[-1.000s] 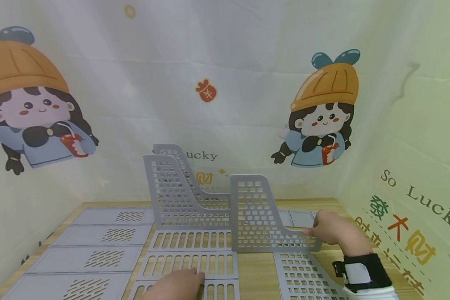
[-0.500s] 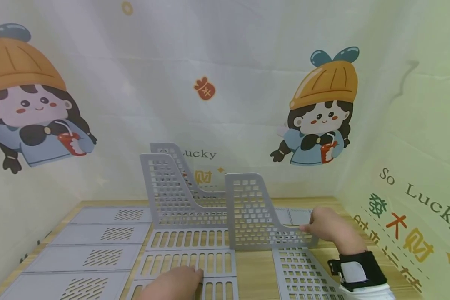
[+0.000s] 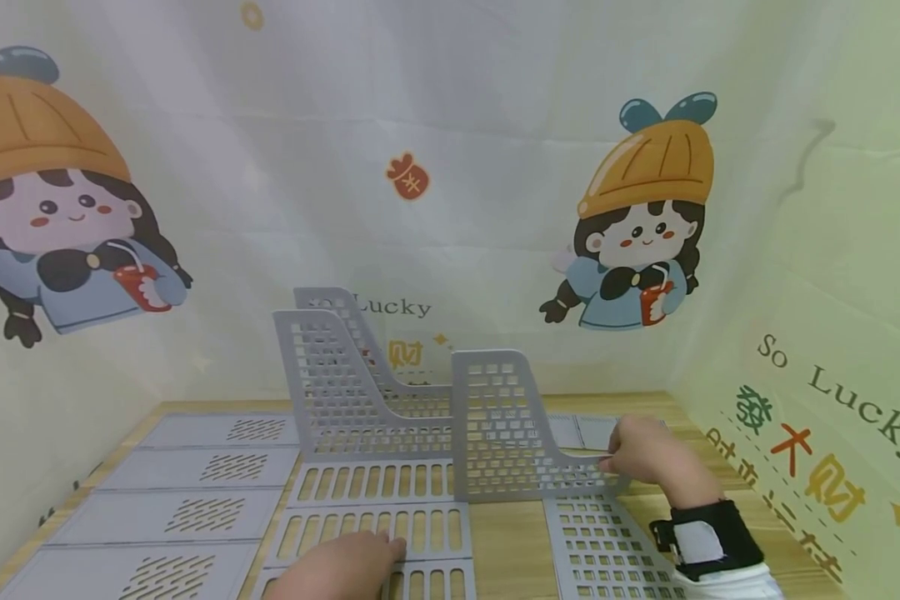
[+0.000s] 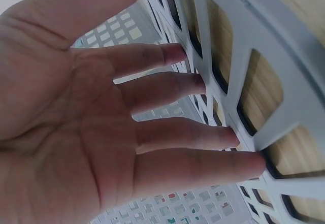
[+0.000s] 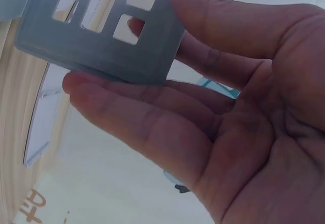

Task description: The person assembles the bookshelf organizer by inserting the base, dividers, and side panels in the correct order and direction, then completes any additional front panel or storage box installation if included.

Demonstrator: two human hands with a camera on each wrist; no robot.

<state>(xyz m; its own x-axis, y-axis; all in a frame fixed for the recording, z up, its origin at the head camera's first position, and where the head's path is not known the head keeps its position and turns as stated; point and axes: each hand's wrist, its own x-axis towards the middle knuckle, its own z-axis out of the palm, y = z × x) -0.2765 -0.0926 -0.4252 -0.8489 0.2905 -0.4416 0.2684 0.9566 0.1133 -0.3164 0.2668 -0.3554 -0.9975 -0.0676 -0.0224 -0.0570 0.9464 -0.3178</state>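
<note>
In the head view, my right hand (image 3: 648, 454) pinches the low right end of an upright grey perforated side panel (image 3: 461, 433). The right wrist view shows the thumb on one face of that side panel (image 5: 152, 61) and fingers behind and under its edge. My left hand (image 3: 345, 562) lies over the grey slotted panels (image 3: 375, 505) at the front middle. In the left wrist view its fingers are straight, and their tips touch a slotted panel (image 4: 277, 23). Two more perforated side panels, a nearer one (image 3: 294, 383) and a farther one (image 3: 318, 295), stand upright behind.
Several flat grey panels with slanted slits (image 3: 120, 512) lie in a column on the left of the wooden table (image 3: 513, 542). A flat perforated panel (image 3: 557, 546) lies at front right. Flat panels (image 3: 600, 433) lie at back right. A printed curtain (image 3: 487, 208) encloses the table.
My right hand and the side panel it holds shift slightly left in view, as the whole view shifts a little too. The left hand stays over the slotted panels.
</note>
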